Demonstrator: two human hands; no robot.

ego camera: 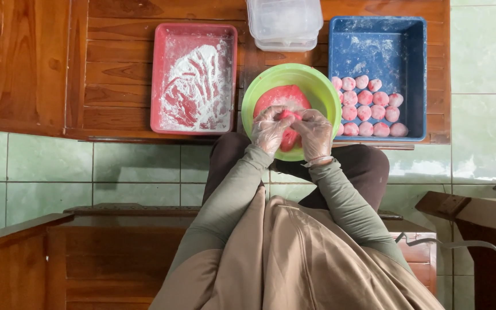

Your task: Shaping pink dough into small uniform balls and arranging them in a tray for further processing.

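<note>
A green bowl (317,86) holding a mass of pink-red dough (281,96) rests at the near edge of a low wooden table. My left hand (268,127) and my right hand (315,133), both in clear plastic gloves, meet over the bowl's near side. Between them they pinch and hold a small lump of the pink dough (289,138). To the right of the bowl, a blue tray (374,46) dusted with flour holds several pink dough balls (368,106) in rows at its near end.
A red tray (193,77) spread with white flour lies left of the bowl. Stacked clear plastic containers (284,23) stand behind it. The wooden table (116,69) sits on a pale green tiled floor (41,166). Wooden furniture (12,258) flanks my seat on both sides.
</note>
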